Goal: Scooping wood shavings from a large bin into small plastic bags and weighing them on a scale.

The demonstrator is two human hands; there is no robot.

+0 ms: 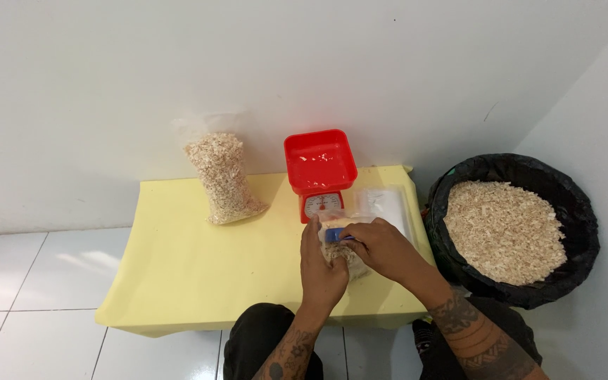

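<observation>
While two clear plastic bags of pale wood shavings are counted on the yellow table (pixel 191 267), one sealed bag (pixel 221 177) is stood at the back and one small bag (pixel 343 248) is clamped between the left hand (pixel 321 271) and the right hand (pixel 381 248), beside a blue clip (pixel 333 235). One red scale (pixel 319 172) and one black tub (pixel 511 229) of shavings are seen.

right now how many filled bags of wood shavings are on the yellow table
2. One filled bag stands at the back left, against the wall. The other bag lies under the left hand and right hand, before the red scale, mostly hidden.
</observation>
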